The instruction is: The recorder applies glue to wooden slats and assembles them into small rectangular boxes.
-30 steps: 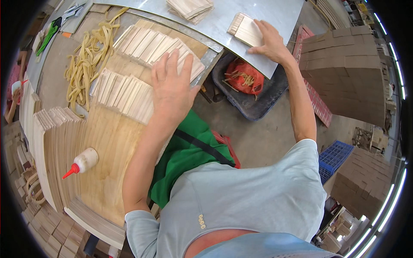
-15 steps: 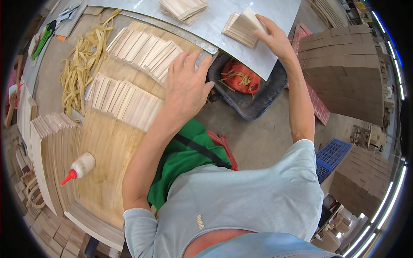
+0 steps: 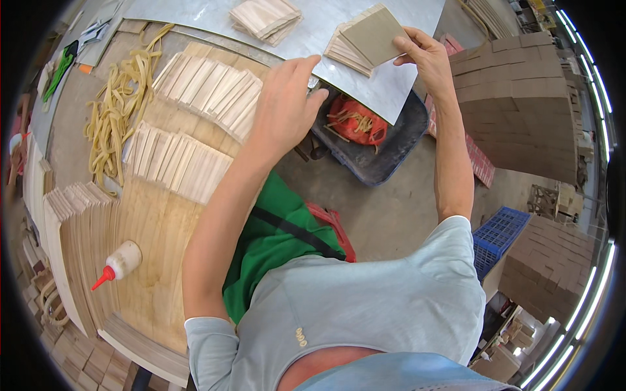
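At the far left of the tabletop [image 3: 156, 260], a glue bottle [image 3: 119, 262] with a red nozzle lies on its side beside upright stacks of wooden sheets [image 3: 72, 247]. A loose bundle of pale rubber bands [image 3: 117, 111] lies further up. To its right, two fanned rows of thin wooden slats [image 3: 208, 88] rest on the wood surface; these appear already sorted, while the pieces on the metal sheet [image 3: 326, 26] appear still in hand. The left hand [image 3: 283, 107] hovers over the near edge of that sheet, fingers loosely curled, holding nothing visible. Beyond it lies one small stack of wooden squares [image 3: 264, 16]. The right hand [image 3: 424, 55] pinches a flat square panel [image 3: 373, 34] by its edge, tilted above a second fanned stack [image 3: 345, 52] that lies on the sheet. Below the sheet edge, a dark bin [image 3: 385, 150] holds a red mesh bag. Compared with the earlier frames, the left hand has lifted off the slat rows and moved rightward, and the right hand has raised the panel clear of its stack.
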`<state>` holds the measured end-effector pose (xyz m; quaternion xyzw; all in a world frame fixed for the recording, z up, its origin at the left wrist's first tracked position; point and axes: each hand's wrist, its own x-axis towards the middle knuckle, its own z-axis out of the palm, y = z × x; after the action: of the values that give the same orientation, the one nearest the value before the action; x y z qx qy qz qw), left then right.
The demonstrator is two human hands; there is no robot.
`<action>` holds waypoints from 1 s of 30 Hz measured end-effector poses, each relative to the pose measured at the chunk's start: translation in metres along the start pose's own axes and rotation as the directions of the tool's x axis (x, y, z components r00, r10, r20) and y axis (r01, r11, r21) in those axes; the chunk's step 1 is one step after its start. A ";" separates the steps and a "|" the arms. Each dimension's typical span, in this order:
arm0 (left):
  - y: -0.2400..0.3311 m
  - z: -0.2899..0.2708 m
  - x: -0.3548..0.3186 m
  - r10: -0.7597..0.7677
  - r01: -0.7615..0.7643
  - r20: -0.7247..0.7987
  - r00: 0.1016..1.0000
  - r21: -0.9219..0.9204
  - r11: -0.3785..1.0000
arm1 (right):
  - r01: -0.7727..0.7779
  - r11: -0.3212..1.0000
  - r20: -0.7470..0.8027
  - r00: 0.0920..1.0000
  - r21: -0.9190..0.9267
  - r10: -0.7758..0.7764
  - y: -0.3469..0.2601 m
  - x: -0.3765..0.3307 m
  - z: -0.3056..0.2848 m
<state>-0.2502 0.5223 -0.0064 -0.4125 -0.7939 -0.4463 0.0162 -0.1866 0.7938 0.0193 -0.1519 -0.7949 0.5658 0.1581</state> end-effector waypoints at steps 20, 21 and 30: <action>-0.052 0.077 0.104 0.297 -0.460 0.444 0.846 0.323 0.827 | 0.022 0.976 0.079 0.997 -0.218 -0.005 0.084 0.022 -0.006; -0.056 0.075 0.111 0.310 -0.464 0.459 0.833 0.272 0.843 | 0.054 0.979 0.080 0.996 -0.199 -0.039 0.087 0.022 -0.006; -0.040 0.062 0.145 0.162 -0.396 0.637 0.753 0.243 0.885 | 0.201 0.892 -0.063 0.967 -0.405 -0.247 0.106 0.018 0.005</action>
<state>-0.3511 0.6494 -0.0144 -0.6375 -0.7538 -0.1298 -0.0923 -0.1981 0.8303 -0.0814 -0.1197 -0.8946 0.3619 0.2331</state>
